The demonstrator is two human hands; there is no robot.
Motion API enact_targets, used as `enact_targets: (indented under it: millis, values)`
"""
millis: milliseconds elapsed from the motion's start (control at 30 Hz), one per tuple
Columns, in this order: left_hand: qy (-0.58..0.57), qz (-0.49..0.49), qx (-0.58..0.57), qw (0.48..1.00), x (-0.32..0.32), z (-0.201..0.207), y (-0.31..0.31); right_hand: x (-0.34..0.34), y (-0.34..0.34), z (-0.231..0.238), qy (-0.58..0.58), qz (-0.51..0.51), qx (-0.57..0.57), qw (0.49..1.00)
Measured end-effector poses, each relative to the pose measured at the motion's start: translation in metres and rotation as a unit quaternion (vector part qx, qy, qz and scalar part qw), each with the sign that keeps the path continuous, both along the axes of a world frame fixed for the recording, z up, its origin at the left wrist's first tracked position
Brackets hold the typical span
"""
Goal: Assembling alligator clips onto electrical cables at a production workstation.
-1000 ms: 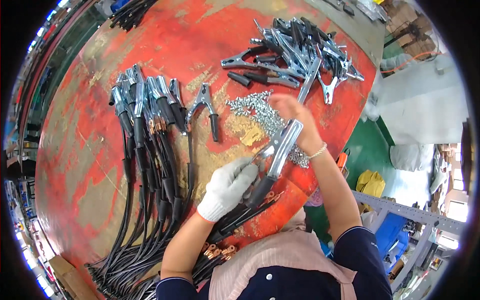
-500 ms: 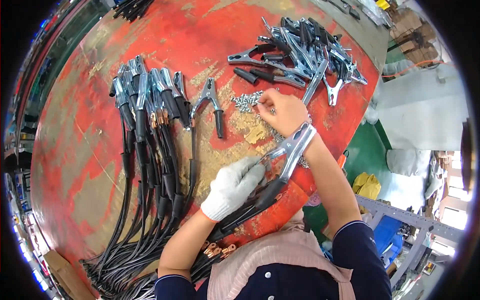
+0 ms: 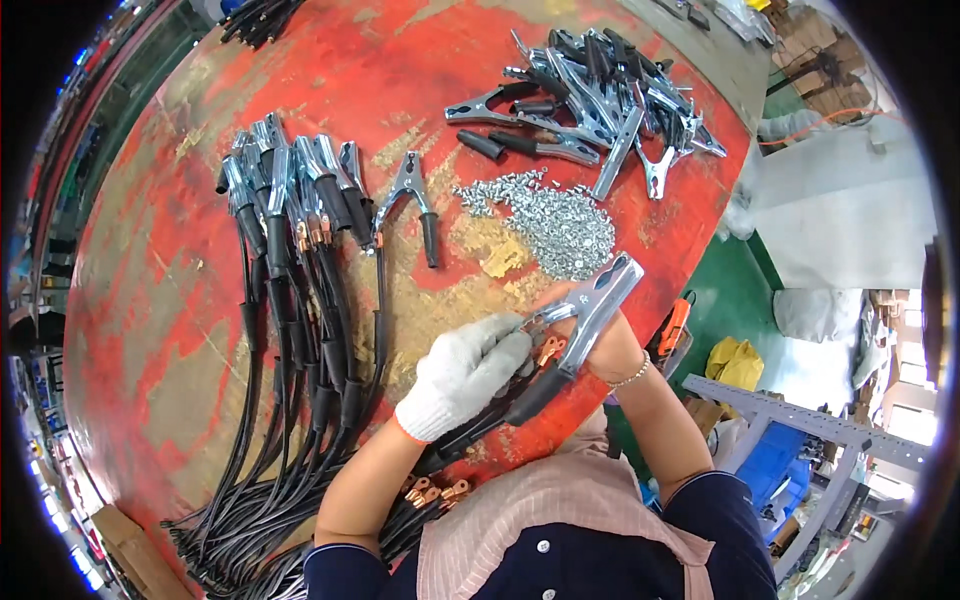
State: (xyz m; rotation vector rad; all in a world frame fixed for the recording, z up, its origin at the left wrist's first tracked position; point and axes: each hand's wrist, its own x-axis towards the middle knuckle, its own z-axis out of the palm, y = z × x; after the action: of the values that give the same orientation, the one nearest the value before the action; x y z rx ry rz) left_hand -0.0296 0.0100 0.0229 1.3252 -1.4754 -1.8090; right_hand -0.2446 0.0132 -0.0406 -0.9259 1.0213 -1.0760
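My left hand (image 3: 462,375), in a white knitted glove, is closed on the end of one arm of a silver spring clamp (image 3: 592,308). The clamp's jaw points up and right, and a black sleeve (image 3: 541,396) covers its other arm. My bare right hand (image 3: 612,350) is behind the clamp, with its fingers bent toward the gloved fingertips. The clamp hides most of those fingers and anything small in them. Copper cable lugs (image 3: 549,349) show between the clamp's arms. Above the hands lies a heap of small silver screws and nuts (image 3: 560,228).
Loose clamps (image 3: 600,95) are piled at the far right of the worn red table (image 3: 330,75). Clamps fitted to black cables (image 3: 290,400) lie in a bundle at left, beside a single clamp (image 3: 409,185). An orange-handled tool (image 3: 676,321) is by the right edge.
My right hand has moved from the screw heap back toward me, behind the clamp, uncovering the heap. My left hand keeps its hold on the clamp almost in place.
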Motion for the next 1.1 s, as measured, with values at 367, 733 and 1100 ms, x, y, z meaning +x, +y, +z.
enact_targets:
  millis: [367, 733, 1100]
  values:
    - [0.046, -0.045, -0.037, 0.997, 0.01, -0.004, 0.0, 0.008, 0.0, -0.002, -0.151, -0.005, 0.164, 0.975]
    - [0.037, -0.053, -0.063, 0.996, 0.006, -0.021, 0.008, -0.004, -0.009, -0.014, -0.169, 0.037, 0.102, 0.98]
    - [0.038, -0.078, -0.115, 0.99, 0.014, -0.008, 0.01, 0.001, -0.008, -0.005, -0.114, 0.077, 0.067, 0.988]
